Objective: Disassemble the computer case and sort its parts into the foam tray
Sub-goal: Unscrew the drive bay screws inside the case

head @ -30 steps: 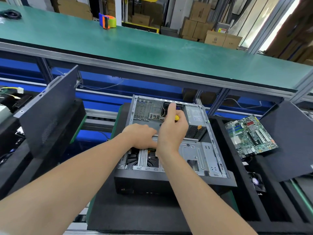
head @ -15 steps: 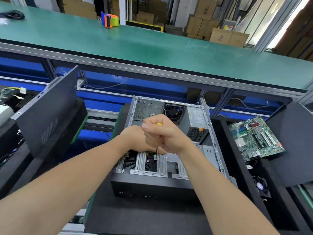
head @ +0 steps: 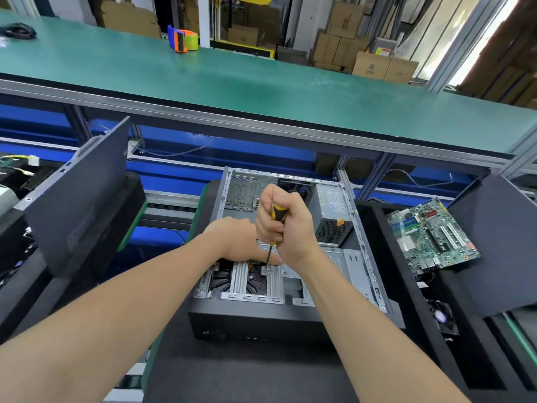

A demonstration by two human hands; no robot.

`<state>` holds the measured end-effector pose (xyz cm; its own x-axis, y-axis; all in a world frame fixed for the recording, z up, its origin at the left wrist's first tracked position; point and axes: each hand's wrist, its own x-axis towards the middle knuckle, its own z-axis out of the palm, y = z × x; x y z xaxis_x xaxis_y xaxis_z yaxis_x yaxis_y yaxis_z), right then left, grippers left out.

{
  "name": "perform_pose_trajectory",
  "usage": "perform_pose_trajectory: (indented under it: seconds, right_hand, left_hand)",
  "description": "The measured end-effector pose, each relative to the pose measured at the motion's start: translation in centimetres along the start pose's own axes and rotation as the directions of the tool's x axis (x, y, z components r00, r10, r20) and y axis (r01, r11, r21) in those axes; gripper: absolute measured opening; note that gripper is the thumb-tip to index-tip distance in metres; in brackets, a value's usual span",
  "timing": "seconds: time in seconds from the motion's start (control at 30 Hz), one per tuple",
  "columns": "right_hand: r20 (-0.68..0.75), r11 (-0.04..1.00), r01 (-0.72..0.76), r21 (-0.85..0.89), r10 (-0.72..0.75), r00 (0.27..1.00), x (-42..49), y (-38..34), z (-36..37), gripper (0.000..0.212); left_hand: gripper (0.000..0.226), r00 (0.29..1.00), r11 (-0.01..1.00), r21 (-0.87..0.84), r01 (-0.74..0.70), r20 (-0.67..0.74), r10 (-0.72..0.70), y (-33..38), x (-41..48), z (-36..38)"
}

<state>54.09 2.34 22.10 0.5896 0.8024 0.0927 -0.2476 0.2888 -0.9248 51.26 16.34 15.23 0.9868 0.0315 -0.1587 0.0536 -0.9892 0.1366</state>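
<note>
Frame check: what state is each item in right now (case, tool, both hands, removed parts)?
computer case: lying on its side, open on top.
screwdriver: upright, tip set on the drive cage.
right hand: grips the screwdriver handle.
left hand: rests on the drive cage, fingers mostly hidden.
power supply: mounted in the case.
motherboard: out, lying tilted in the right foam tray.

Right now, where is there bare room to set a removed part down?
Free: the green bench top beyond the computer case, right of the tape dispenser; the dark foam in front of the case. Crowded: inside the case, left hand beside right hand gripping the screwdriver; the foam tray at right holds motherboard and fan.
</note>
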Motion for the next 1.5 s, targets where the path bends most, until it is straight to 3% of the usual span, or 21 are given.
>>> perform_pose_trajectory:
  seconds: [0.13,0.2,0.3,0.4,0.47,0.63,0.77,0.87,0.93,1.0,1.1,1.2,1.3,1.37,1.5]
  right_hand:
    - [-0.252,0.974,0.060,-0.219,-0.116,0.961,-0.4,0.5,1.4,0.017]
    - [-0.422,0.929,0.050,-0.367,-0.214,0.881,-0.8,1.1,2.0,0.031]
    - [-0.634,0.899,-0.013,-0.438,-0.299,0.714,-1.4,1.8,2.8,0.033]
    - [-0.711,0.871,-0.019,-0.490,-0.388,0.586,-1.7,2.3,3.7,0.037]
    - [-0.716,0.872,0.004,-0.490,-0.405,0.568,-1.7,2.6,4.3,0.039]
    - [-0.714,0.937,0.061,-0.344,-0.303,0.631,-1.4,2.4,3.7,0.035]
    - [-0.636,0.977,0.121,-0.173,-0.205,0.744,-1.1,1.7,2.5,0.038]
    - [-0.472,0.981,0.083,-0.178,-0.159,0.867,-1.0,1.2,1.7,0.041]
    - [-0.285,0.987,0.048,-0.153,-0.091,0.954,-1.0,0.8,1.2,0.043]
    - [-0.053,0.991,-0.005,-0.135,-0.002,0.999,-1.0,0.5,0.8,0.045]
    - [0.266,0.976,-0.054,-0.210,0.110,0.958,-0.9,0.2,0.6,0.043]
    - [0.439,0.972,-0.127,-0.199,0.204,0.875,-0.4,-0.3,0.4,0.030]
    - [0.471,0.969,-0.231,-0.086,0.244,0.848,0.3,-0.6,-0.2,0.021]
    - [0.436,0.971,-0.233,-0.056,0.234,0.869,0.6,-0.6,-0.6,0.021]
    - [0.195,0.959,-0.123,-0.254,0.175,0.965,0.8,-0.8,-0.7,0.033]
  left_hand:
    - [0.088,1.000,1.000,0.021,0.007,-0.007,-0.007,-0.1,0.0,0.0]
    - [0.082,1.000,0.999,0.041,0.000,0.003,0.000,-0.1,0.0,0.0]
    - [0.069,0.999,0.998,0.065,-0.010,0.048,0.007,-0.1,0.0,-0.1]
    - [0.061,0.996,0.996,0.076,-0.039,0.083,0.032,0.0,-0.3,-0.5]
    - [0.061,0.996,0.996,0.075,-0.043,0.085,0.036,-0.1,-0.3,-0.5]
    - [0.060,0.997,0.998,0.066,-0.011,0.075,0.006,-0.2,-0.2,-0.4]
    - [0.063,0.998,0.998,0.057,0.030,0.049,-0.033,-0.3,-0.1,-0.1]
    - [0.072,0.998,0.998,0.060,0.035,0.044,-0.038,-0.3,0.1,0.1]
    - [0.079,0.999,0.999,0.031,0.011,0.043,-0.012,-0.3,0.3,0.3]
    - [0.062,0.999,0.998,-0.051,-0.021,0.035,0.023,-0.3,0.3,0.5]
    - [0.047,0.995,0.995,-0.101,0.020,0.096,-0.011,-1.2,0.6,1.0]
    - [0.032,0.983,0.984,-0.170,0.057,0.184,-0.025,-1.8,0.9,1.1]
    - [0.037,0.995,0.972,-0.235,-0.013,0.093,0.035,-1.2,0.4,0.6]
    - [0.055,0.999,0.962,-0.272,-0.004,0.042,0.016,-0.8,0.0,0.3]
    - [0.089,0.998,0.994,-0.099,-0.055,0.024,0.058,-0.2,-0.1,0.0]
